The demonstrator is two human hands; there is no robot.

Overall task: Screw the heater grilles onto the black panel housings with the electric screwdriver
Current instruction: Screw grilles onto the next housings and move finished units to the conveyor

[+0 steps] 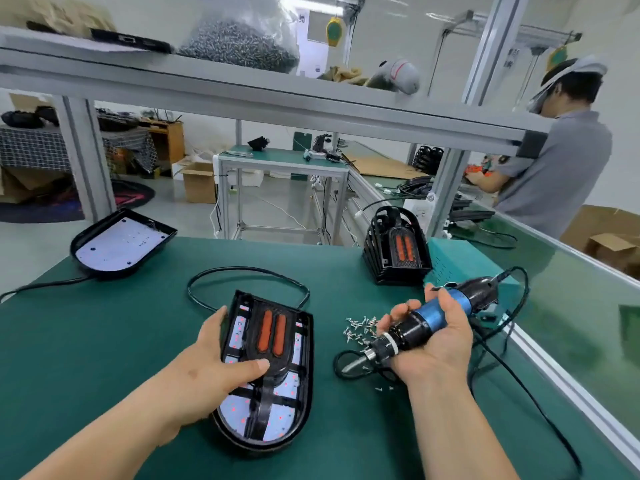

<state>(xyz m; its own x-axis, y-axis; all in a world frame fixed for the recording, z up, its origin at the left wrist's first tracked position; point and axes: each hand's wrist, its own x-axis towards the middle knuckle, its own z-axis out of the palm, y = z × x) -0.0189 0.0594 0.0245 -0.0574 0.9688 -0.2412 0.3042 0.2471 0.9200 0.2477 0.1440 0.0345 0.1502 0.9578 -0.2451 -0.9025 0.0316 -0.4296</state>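
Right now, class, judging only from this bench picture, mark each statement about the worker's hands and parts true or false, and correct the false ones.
1. The right hand grips the electric screwdriver. True.
2. The left hand holds a screw in the air. False: it holds the near housing, with its thumb on the grille.
3. Loose screws lie on the green mat between the near housing and the right hand. True.
4. The far-left housing carries a grille with orange bars. False: it shows a bare white plate with no grille.
5. The screwdriver's bit is in the near housing. False: it points at the mat, clear of the housing.
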